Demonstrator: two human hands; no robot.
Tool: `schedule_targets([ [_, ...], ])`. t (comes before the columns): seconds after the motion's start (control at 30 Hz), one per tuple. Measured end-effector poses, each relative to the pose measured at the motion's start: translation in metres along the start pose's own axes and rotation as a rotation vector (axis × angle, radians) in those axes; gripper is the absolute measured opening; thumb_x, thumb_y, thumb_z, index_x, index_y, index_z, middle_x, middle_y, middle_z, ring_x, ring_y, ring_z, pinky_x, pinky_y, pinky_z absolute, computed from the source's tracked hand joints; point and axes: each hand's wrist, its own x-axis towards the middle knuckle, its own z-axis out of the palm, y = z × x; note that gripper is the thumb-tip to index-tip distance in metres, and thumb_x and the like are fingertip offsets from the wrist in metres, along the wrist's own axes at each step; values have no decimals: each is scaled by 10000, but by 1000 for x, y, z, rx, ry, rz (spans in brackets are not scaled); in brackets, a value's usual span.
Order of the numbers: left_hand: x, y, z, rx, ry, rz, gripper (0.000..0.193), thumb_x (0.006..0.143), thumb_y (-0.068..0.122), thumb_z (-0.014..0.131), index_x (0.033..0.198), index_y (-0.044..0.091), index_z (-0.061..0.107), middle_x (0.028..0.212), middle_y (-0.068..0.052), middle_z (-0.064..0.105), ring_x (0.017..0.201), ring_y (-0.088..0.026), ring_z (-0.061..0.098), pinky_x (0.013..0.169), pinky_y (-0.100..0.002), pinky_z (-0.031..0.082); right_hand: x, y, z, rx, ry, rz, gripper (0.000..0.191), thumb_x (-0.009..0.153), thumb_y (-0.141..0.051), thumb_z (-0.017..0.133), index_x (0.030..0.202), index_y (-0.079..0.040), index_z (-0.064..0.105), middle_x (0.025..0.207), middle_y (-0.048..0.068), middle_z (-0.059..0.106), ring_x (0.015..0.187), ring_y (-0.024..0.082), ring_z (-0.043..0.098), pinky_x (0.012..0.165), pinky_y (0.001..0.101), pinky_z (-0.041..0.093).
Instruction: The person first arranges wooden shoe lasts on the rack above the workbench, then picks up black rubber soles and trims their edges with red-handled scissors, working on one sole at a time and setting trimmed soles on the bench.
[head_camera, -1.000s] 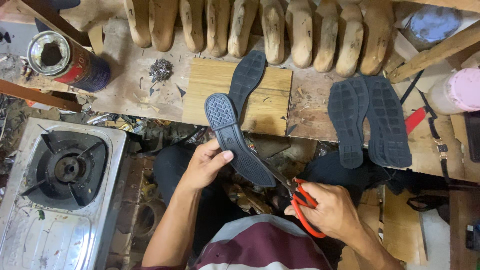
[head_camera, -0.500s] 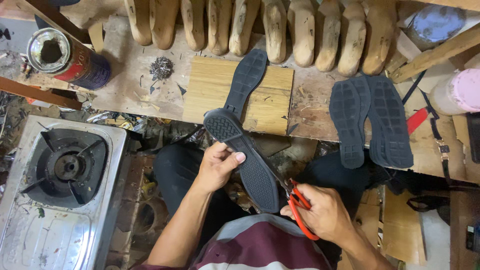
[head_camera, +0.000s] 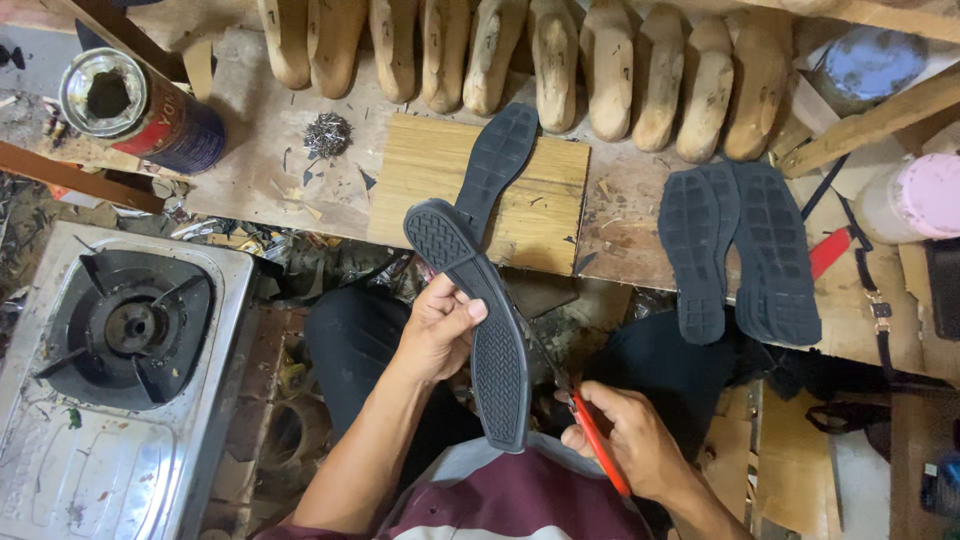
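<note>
My left hand (head_camera: 437, 328) grips a dark rubber shoe sole (head_camera: 478, 315) at its narrow waist, tread side up, heel pointing away from me. My right hand (head_camera: 632, 442) holds red-handled scissors (head_camera: 598, 440) whose blades meet the sole's right edge near the toe. Both hands are over my lap, just in front of the workbench edge. Another dark sole (head_camera: 497, 163) lies on a light wooden board (head_camera: 545, 215) on the bench.
A pair of dark soles (head_camera: 740, 250) lies at the right of the bench. A row of wooden shoe lasts (head_camera: 560, 60) lines the back. An open tin can (head_camera: 140, 105) stands at the left, a gas stove (head_camera: 110, 370) below it, a pink container (head_camera: 915, 198) far right.
The held sole has turned, its toe end swinging down toward me. My right hand and the scissors have shifted along its edge.
</note>
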Motion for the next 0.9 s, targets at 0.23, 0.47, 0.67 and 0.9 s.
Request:
schedule_targets([
  [0.23, -3, -22, 0, 54, -56, -37, 319, 960, -22, 676, 1274, -16, 618, 1126, -96, 714, 1022, -180, 699, 926, -353, 574, 11, -12, 4, -51, 82, -163, 301, 829, -189, 763, 994, 8, 604, 726, 74, 604, 629, 176, 601, 589, 336, 515],
  [0.47, 1, -27, 5, -23, -63, -71, 334, 975, -14, 673, 1303, -2, 611, 1144, -88, 710, 1026, -172, 697, 922, -347, 573, 19, -16, 10, -57, 140, -74, 241, 843, -229, 741, 901, -22, 633, 619, 91, 646, 533, 174, 621, 533, 338, 509],
  [0.67, 6, -21, 14, -97, -45, -109, 362, 966, -15, 658, 1322, 10, 596, 1139, -93, 715, 1005, -181, 711, 895, -354, 589, 21, 2, 18, -75, 253, -99, 227, 873, -226, 755, 894, -21, 661, 619, 56, 668, 511, 134, 631, 502, 310, 509],
  [0.9, 12, -18, 20, -94, -31, -57, 361, 985, -35, 627, 1337, 19, 574, 1146, -90, 713, 1024, -183, 705, 904, -355, 585, 17, 16, 12, 545, 136, -15, 239, 922, -161, 595, 1057, 13, 688, 725, 29, 684, 557, 114, 606, 500, 268, 491],
])
